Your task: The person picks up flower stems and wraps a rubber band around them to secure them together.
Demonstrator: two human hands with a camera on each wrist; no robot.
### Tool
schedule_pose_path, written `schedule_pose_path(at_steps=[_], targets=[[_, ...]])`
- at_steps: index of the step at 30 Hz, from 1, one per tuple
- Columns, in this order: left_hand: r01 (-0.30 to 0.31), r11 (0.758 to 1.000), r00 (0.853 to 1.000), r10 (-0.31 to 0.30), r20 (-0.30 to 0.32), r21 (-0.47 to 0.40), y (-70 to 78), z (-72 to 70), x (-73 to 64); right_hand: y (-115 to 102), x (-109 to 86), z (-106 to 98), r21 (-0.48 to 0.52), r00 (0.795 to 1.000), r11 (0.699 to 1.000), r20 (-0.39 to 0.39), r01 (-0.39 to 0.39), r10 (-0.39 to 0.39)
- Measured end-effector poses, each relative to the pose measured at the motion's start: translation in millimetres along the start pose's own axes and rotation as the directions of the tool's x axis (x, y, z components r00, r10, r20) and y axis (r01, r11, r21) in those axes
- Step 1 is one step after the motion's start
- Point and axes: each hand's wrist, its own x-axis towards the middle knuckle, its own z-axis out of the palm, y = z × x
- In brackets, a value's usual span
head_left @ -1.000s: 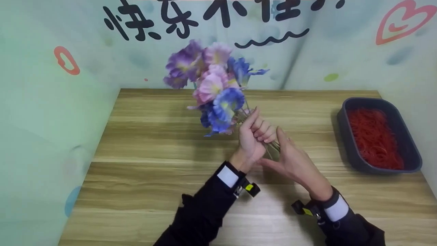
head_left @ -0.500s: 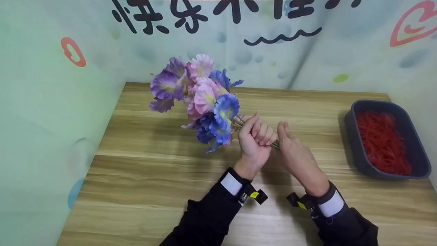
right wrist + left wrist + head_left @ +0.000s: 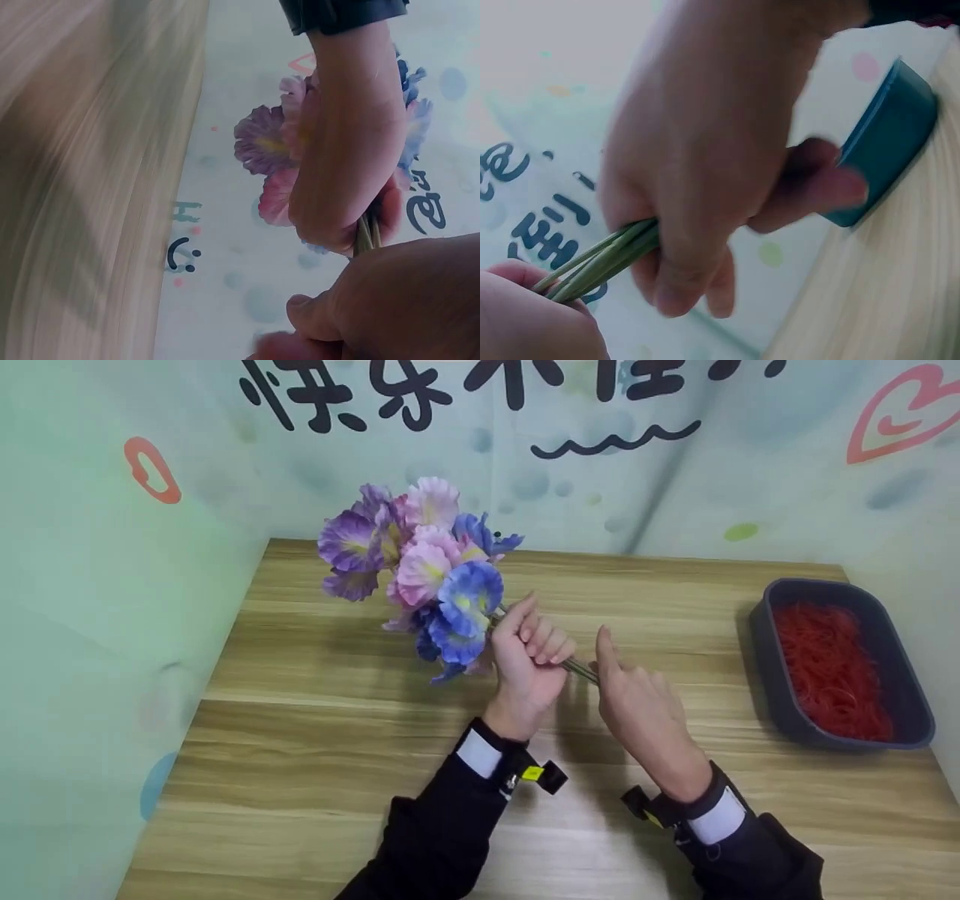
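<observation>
A bunch of flowers (image 3: 424,574) in purple, pink and blue, seemingly artificial, is held above the table with its heads tilted to the far left. My left hand (image 3: 529,664) grips the gathered stems (image 3: 582,670) just below the blooms. At the lower stem ends is my right hand (image 3: 649,716); in the left wrist view its fingers curl round the green stems (image 3: 604,262), while one digit sticks out. The right wrist view has the left hand (image 3: 349,150) partly covering the blooms (image 3: 264,142). The stem tips are hidden inside the right hand.
A dark blue-grey bin (image 3: 766,690) filled with thin red strands (image 3: 832,671), like rubber bands, stands at the table's right side. The wood-grain table (image 3: 300,750) meets a printed backdrop (image 3: 525,502) at the back and sides.
The bunch has tilted lower and leftward with my left hand. My right hand, spread beside the stems a second ago, now has its fingers curled round their lower ends.
</observation>
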Motion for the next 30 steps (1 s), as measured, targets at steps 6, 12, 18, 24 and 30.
schedule_pose_path(at_steps=[6,12,18,24,30], targets=[[0.006,1.000,1.000,-0.006,0.004,-0.021,11.9,-2.8,2.8,-5.3,2.4,-5.3,0.022,0.994,1.000,0.105,0.012,-0.014],[0.026,0.998,0.999,-0.024,0.025,-0.059,14.8,-4.1,5.1,-8.5,1.0,-10.5,0.046,0.992,0.999,0.123,-0.014,0.008],[0.043,0.996,0.998,-0.040,0.040,-0.081,16.1,-5.3,5.7,-11.8,-2.8,-10.2,0.021,0.998,0.999,0.061,0.025,-0.026],[0.088,0.988,0.993,-0.077,0.095,-0.125,18.3,-4.7,4.7,-12.6,-4.8,-10.6,0.013,0.998,0.998,0.021,0.054,-0.054],[0.106,0.987,0.985,-0.087,0.149,-0.123,20.8,-2.3,3.2,-11.8,-4.7,-15.3,0.034,0.997,0.997,0.034,0.072,-0.073]])
